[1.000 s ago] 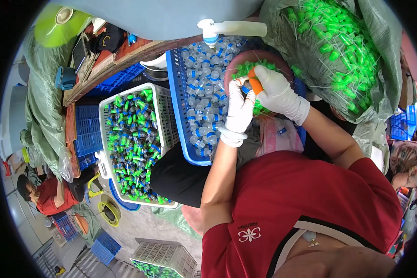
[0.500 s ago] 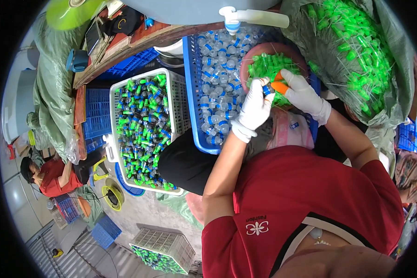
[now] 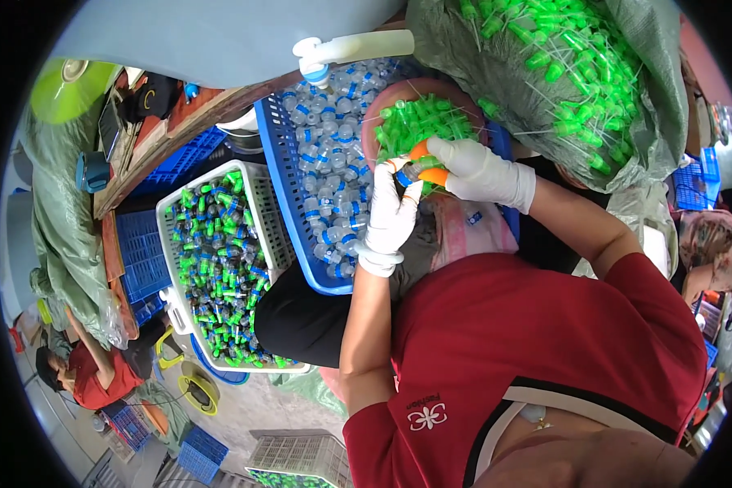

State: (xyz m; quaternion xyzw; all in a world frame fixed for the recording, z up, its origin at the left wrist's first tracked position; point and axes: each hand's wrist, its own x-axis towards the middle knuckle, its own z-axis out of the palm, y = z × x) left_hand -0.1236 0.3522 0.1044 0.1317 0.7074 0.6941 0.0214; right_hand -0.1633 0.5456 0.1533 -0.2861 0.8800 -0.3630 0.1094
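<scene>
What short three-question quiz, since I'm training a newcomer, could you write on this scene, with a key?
1. Which container holds the clear, blue-banded pieces?
A. White basket
B. Blue crate
C. Plastic sack

2. True or false: the left hand and the right hand both wear white gloves.

3. Fill in: the visible pieces in the pink bowl are coloured ___.

Key: 1. B; 2. True; 3. green.

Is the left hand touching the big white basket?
Apart. The head view shows the blue basket lying between the left hand and the white basket.
</scene>
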